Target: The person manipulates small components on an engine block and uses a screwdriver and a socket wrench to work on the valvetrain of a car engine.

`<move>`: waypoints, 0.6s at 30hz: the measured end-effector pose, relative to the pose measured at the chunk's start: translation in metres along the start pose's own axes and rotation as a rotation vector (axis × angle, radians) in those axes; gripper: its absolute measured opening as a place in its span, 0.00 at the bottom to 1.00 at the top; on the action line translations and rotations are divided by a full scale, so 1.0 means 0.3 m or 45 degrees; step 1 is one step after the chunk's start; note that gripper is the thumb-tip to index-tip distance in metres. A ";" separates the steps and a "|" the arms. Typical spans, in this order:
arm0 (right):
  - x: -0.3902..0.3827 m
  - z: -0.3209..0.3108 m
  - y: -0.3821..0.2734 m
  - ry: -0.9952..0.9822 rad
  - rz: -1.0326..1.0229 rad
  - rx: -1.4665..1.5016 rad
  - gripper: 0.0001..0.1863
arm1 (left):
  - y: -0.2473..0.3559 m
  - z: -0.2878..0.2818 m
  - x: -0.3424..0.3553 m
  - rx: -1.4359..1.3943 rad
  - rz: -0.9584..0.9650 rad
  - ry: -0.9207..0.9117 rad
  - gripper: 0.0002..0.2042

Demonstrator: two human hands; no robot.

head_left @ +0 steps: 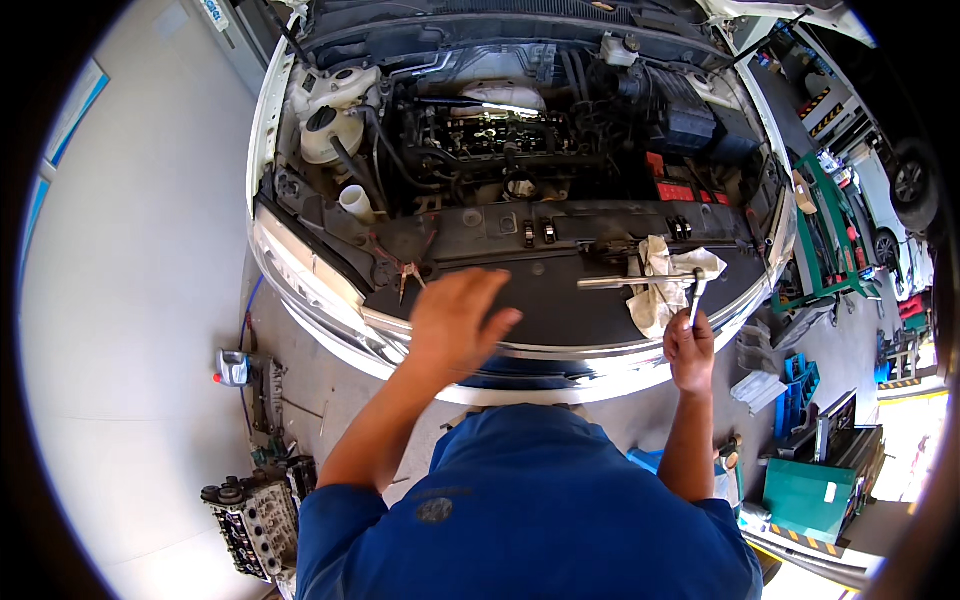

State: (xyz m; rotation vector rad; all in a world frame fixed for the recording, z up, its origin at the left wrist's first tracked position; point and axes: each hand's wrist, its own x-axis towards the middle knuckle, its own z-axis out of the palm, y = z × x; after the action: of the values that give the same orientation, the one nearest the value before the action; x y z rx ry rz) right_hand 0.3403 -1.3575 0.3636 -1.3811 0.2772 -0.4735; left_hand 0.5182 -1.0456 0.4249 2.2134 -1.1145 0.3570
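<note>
My right hand [690,350] is wrapped round the handle of a ratchet wrench [697,292] over the car's front edge. A long metal extension bar [615,283] runs leftward from the ratchet's head. Under the tool lies a crumpled, stained white rag [654,312]. My left hand [460,318] is held above the black front panel [545,315], slightly blurred, fingers stretched and thumb apart, holding nothing. Just beyond it lie pliers with red handles [408,272]. Beyond the panel, the engine [500,135] has its top uncovered, with a bright work light [505,108] lying across it.
Small dark metal parts [540,232] stand on the panel. A white reservoir [330,135] and a white cup [356,202] are at the bay's left. On the floor at left lies a cylinder head [262,520]. Green cabinets [808,500] and blue crates [797,392] stand right.
</note>
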 end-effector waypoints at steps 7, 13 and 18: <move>-0.040 0.316 -0.049 -0.025 -0.150 -0.688 0.10 | 0.110 0.093 0.078 -0.246 0.277 -0.022 0.29; -0.051 0.374 -0.076 -0.189 -0.351 -0.965 0.08 | 0.097 0.136 -0.004 -0.501 -0.041 -0.231 0.15; -0.025 0.384 -0.101 -0.435 -0.257 -1.168 0.09 | 0.033 0.121 -0.035 -0.733 -0.110 -0.477 0.11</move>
State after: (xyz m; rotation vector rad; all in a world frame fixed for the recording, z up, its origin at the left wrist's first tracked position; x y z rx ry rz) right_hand 0.3817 -1.2571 0.4133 -2.3693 0.0614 -0.2616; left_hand 0.5024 -1.0668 0.3959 1.8316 -1.1274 -0.3920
